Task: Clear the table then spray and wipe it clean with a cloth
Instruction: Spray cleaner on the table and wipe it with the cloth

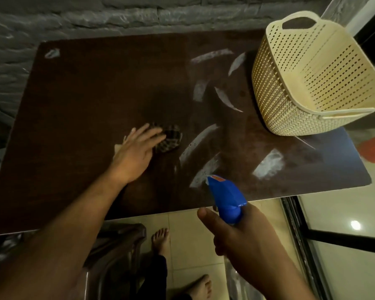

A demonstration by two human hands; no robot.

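On dark table (74, 118): left hand (136, 152), fingers straight, presses checked cloth (169, 140). Right hand (238, 239) grips blue spray bottle (225, 198) over near edge. Cream basket (312, 79) far right.

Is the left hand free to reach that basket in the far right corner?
Probably yes: the left hand rests open on the cloth, and only bare table lies between it and the basket.

A single head-worn wide-angle view looks steeply down and forward from close above the dark brown wooden tabletop (85, 126), taking in both forearms, the pale tiled floor (188, 241) near the person's bare feet, and the grey stone wall (117, 16) beyond.
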